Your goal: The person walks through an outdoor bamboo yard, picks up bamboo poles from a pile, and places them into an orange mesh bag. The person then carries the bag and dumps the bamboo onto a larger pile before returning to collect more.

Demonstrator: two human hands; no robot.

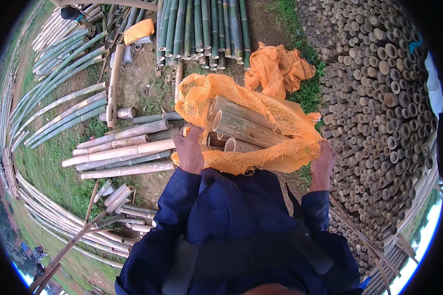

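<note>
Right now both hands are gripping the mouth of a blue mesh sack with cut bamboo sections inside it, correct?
Not quite: the mesh sack is orange, not blue, as the head view shows. The rest holds: the left hand and right hand grip its open mouth, and cut bamboo sections lie inside it.

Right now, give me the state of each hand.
Left hand: closed on the edge of the orange mesh sack, which holds cut bamboo pieces.
Right hand: closed on the sack's other edge.

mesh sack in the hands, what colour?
Orange, open netting; the mesh sack shows best in the head view.
</note>
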